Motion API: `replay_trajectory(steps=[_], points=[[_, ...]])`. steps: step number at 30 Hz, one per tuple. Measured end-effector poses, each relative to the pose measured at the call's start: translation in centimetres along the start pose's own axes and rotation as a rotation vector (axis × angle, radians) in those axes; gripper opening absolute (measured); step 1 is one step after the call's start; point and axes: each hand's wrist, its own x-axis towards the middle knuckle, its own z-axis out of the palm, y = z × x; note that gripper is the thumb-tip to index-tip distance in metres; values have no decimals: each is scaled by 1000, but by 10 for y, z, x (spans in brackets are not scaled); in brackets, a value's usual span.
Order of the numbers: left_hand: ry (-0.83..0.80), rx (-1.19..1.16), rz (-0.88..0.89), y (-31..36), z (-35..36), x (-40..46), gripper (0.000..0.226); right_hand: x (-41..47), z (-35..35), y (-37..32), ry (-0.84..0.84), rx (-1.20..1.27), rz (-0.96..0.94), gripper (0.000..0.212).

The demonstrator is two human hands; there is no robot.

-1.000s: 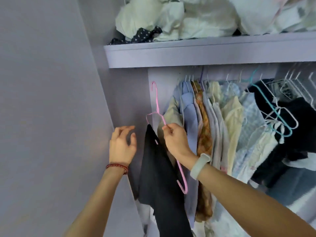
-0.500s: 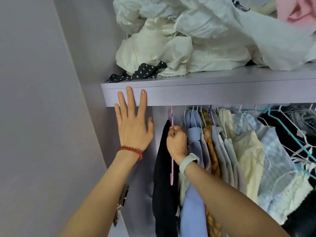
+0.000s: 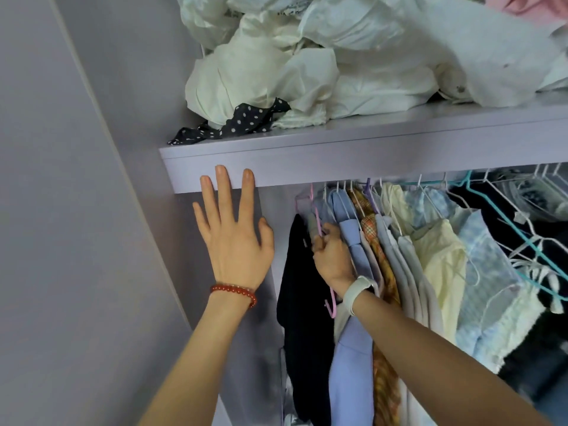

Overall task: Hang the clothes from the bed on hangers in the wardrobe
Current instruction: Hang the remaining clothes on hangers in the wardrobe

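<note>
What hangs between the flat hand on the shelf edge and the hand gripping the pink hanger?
In the head view, a black garment hangs between the left hand and the right hand, beside bare wardrobe wall.

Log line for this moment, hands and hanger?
left hand: flat against shelf edge | right hand: grips pink hanger | black garment: on hanger, at rail

Home bedroom closet, built-in wardrobe. Evidence: lilac laminate shelf (image 3: 353, 155) with a crumpled pile of white linens (image 3: 307, 63) and a black polka-dot fabric (image 3: 242, 121) on top. Below the shelf, packed row of hanging clothes (image 3: 430, 256) on wire hangers (image 3: 504, 192): shirts, a plaid piece, pale yellow and blue tops. Plain lilac side panel (image 3: 76, 210) on the left. Domestic storage, not retail.
</note>
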Motion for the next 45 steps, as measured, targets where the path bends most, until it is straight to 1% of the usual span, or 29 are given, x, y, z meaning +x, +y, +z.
replay_trajectory(steps=[2, 5, 7, 10, 12, 13, 15, 18, 21, 25, 29, 31, 33, 37, 41, 45], points=[[-7, -64, -37, 5, 4, -14, 70, -16, -13, 0, -21, 26, -45, 37], [-67, -157, -75, 16, 16, -38, 62, -36, -39, 1, 19, 55, -156, 37], [-145, -200, -63, 29, 26, -57, 56, -50, -64, 7, 46, -50, -245, 38], [-283, -257, -14, 59, 40, -86, 51, -78, -114, 30, 109, -305, -363, 41], [-348, -299, 56, 87, 43, -108, 47, -106, -150, 52, 147, -453, -360, 41], [-373, -323, 112, 102, 44, -121, 46, -122, -168, 66, 165, -522, -323, 40], [-464, -390, 205, 136, 41, -150, 45, -162, -204, 95, 178, -644, -180, 39], [-700, -447, 293, 196, 33, -197, 45, -239, -262, 129, 151, -761, 67, 43], [-891, -530, 454, 266, 13, -251, 44, -326, -326, 148, 190, -845, 296, 43], [-1066, -709, 690, 375, -40, -325, 40, -452, -414, 163, 300, -836, 612, 44], [-1215, -902, 873, 480, -116, -397, 40, -573, -493, 163, 430, -819, 878, 46], [-1260, -988, 969, 527, -155, -429, 42, -626, -525, 159, 536, -829, 977, 42], [-1266, -1044, 1084, 568, -188, -458, 43, -674, -549, 154, 649, -830, 1036, 37], [-1304, -1115, 1285, 638, -239, -503, 43, -750, -588, 144, 854, -777, 1207, 37], [-1366, -1157, 1430, 707, -269, -547, 44, -810, -623, 144, 1003, -727, 1365, 36], [-1443, -1136, 1558, 780, -282, -598, 45, -857, -659, 165, 1093, -658, 1501, 37]])
